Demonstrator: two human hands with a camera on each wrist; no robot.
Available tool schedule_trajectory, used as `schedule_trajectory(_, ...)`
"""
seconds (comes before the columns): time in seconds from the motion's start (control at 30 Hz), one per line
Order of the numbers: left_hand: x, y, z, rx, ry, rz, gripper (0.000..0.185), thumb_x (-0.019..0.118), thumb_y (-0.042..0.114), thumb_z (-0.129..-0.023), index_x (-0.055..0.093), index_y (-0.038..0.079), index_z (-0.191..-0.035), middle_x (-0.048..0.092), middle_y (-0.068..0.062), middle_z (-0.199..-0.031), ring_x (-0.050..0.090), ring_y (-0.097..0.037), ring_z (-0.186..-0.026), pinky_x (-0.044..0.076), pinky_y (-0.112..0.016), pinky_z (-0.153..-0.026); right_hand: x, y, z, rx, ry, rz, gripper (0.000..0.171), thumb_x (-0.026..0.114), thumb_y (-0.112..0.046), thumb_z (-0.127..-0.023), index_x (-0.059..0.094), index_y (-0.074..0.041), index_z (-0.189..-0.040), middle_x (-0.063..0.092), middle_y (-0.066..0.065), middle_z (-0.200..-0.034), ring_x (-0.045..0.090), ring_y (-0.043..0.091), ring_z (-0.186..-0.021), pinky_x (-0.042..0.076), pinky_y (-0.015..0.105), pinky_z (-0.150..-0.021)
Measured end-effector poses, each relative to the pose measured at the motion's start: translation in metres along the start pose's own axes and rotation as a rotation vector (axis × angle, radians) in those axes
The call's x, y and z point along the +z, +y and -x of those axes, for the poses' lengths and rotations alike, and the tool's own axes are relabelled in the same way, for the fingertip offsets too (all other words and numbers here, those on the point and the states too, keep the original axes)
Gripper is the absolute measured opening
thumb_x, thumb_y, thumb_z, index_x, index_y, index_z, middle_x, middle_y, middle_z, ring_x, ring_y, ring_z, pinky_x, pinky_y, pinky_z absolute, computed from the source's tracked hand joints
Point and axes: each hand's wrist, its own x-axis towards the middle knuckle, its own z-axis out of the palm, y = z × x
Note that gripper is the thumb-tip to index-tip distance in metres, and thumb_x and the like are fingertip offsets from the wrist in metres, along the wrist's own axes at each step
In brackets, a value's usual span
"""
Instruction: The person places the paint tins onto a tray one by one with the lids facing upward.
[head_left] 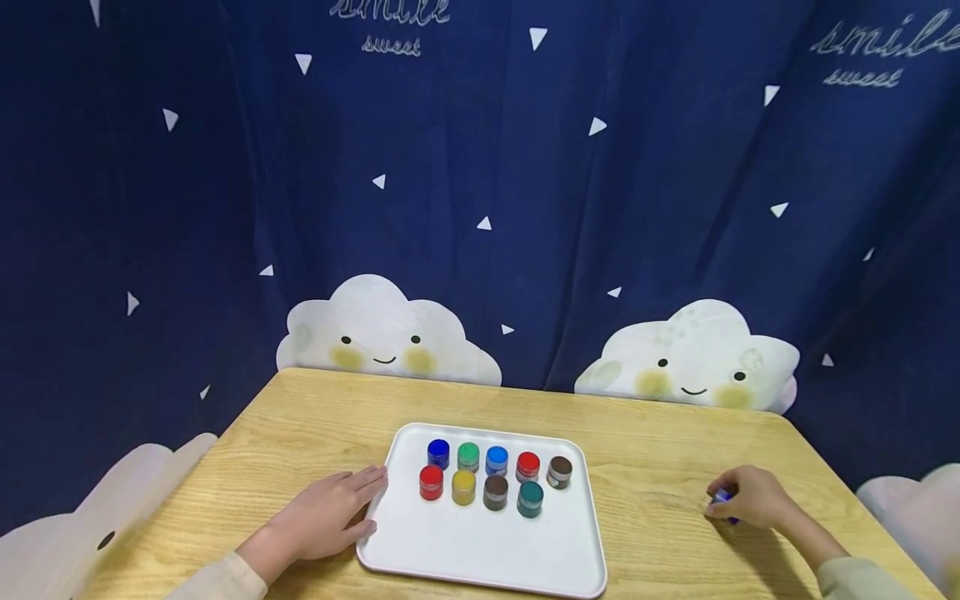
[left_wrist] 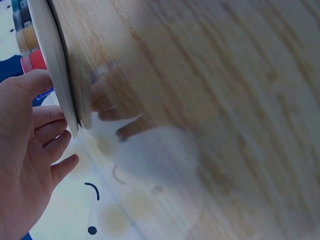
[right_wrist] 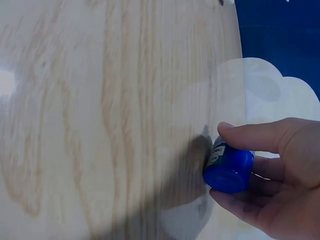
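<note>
A white tray (head_left: 480, 550) lies on the wooden table (head_left: 645, 450) and carries several small paint jars with coloured lids, among them a blue one (head_left: 438, 452), a red one (head_left: 431, 481) and a teal one (head_left: 530, 497). My left hand (head_left: 330, 512) lies flat on the table with straight fingers against the tray's left rim (left_wrist: 57, 75). My right hand (head_left: 750, 497) is at the table's right side, thumb and fingers pinching a small jar with a blue lid (right_wrist: 227, 170), which sits at or just above the wood.
A dark blue curtain with white clouds (head_left: 386, 333) hangs behind the table. The table's far edge runs along it, and the right edge is close to my right hand. Bare wood lies between the tray and the right hand.
</note>
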Motion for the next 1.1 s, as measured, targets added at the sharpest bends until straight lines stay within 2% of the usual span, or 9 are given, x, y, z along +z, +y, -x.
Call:
schedule_trajectory(0.23,0.001,0.0,0.001,0.007,0.01,-0.01,0.058,0.061,0.037,-0.09,0.053,0.003,-0.136,0.055,-0.012,-0.141,0.056,-0.026,-0.126,0.049,-0.046,-0.101,-0.005,-0.018,-0.005,0.005,-0.065,-0.059,0.03,0.083,-0.022,-0.07,0.073,-0.003,-0.09,0.071,0.0,-0.08,0.054,0.0,-0.067,0.044,0.02,-0.059)
schedule_trajectory(0.6,0.001,0.0,0.0,0.003,0.016,-0.002,0.057,0.061,0.037,-0.09,0.053,0.003,-0.136,0.055,-0.013,-0.14,0.056,-0.026,-0.126,0.049,-0.047,-0.101,-0.001,-0.04,-0.009,-0.091,-0.107,-0.147,0.03,0.083,-0.02,-0.07,0.072,0.0,-0.091,0.07,0.001,-0.08,0.051,-0.004,-0.065,0.045,0.017,-0.057)
schedule_trajectory(0.9,0.001,0.0,0.0,0.012,0.017,0.002,0.057,0.061,0.037,-0.09,0.054,0.003,-0.135,0.056,-0.013,-0.139,0.057,-0.027,-0.125,0.05,-0.047,-0.101,0.0,-0.06,-0.015,-0.137,-0.2,-0.228,0.036,0.082,-0.022,-0.074,0.071,0.002,-0.098,0.071,0.004,-0.085,0.057,0.001,-0.07,0.049,0.018,-0.06)
schedule_trajectory(1.1,0.001,0.0,0.0,0.005,0.012,0.0,0.057,0.061,0.036,-0.09,0.053,0.003,-0.136,0.055,-0.012,-0.14,0.056,-0.026,-0.126,0.049,-0.047,-0.102,0.003,-0.075,-0.018,-0.189,-0.221,-0.258,0.036,0.081,-0.021,-0.074,0.071,0.004,-0.098,0.072,0.005,-0.087,0.06,0.003,-0.073,0.051,0.017,-0.062)
